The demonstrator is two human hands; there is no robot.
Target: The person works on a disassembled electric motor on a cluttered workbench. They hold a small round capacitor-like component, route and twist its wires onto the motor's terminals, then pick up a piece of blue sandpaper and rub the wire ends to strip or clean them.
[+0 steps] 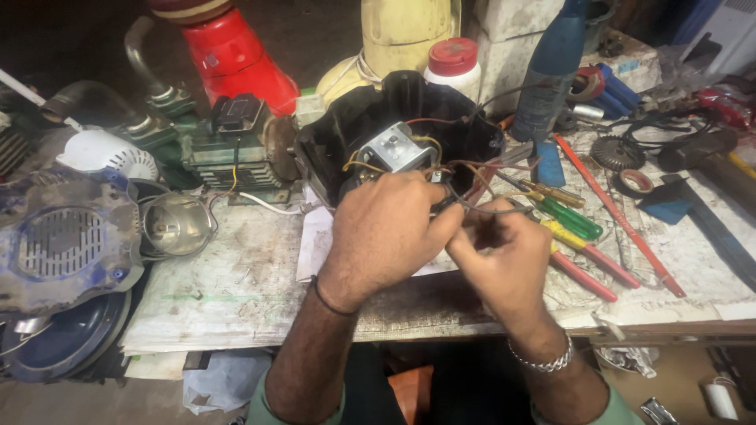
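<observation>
Pinching a bundle of thin wires [465, 206] between them, both hands meet at the centre of the frame: I see my left hand [383, 228] curled shut over the strands with its knuckles up, and my right hand [504, 250] closed on the same strands from the right, fingertips touching the left thumb. The wires run up and back into a black plastic housing [394, 126] lying open-side toward me just above the hands, with a grey metal block [391, 149] inside it; yellow and red leads loop over its near rim. Room is tight. To the right, just beside my right hand, a row of screwdrivers [579, 236] with green, yellow and red handles lies fanned across the bench, and a long red rod [622, 208] slants past them. To the left of the housing sits a green motor unit [232, 145], touching it or nearly so; further left, a chrome bowl [175, 224] and a blue grille cover [67, 244] overhang the bench edge. Open surface is only the pale, stained bench top [228, 291] at lower left, running down to the near edge under my left forearm. Behind stand a white bottle with a red cap [453, 67] and a blue spray can [551, 75].
</observation>
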